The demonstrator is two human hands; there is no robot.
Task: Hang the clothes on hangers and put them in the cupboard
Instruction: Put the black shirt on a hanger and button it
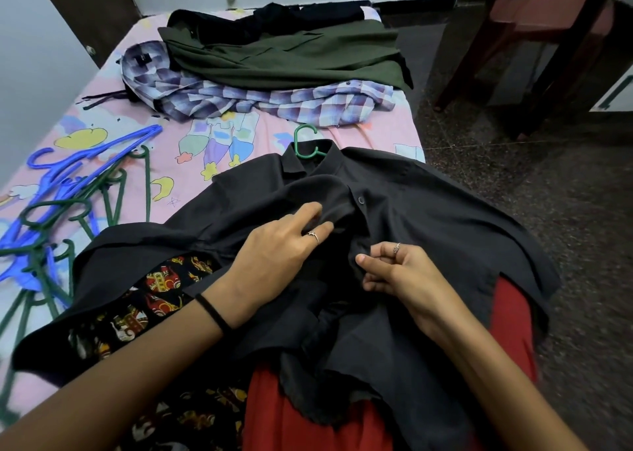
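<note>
On the bed point(376, 132), the left hand point(277, 245) presses flat on the black shirt point(428, 211) while the right hand point(394, 272) pinches its front edge.

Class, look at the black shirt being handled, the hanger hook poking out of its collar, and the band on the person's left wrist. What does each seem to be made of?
Black button-up shirt: matte woven cloth, probably cotton or a blend; it drapes and creases softly. Green hanger hook: moulded plastic, smooth with a slight sheen. Black wrist band: likely elastic fabric; thin, dull, snug.
</note>
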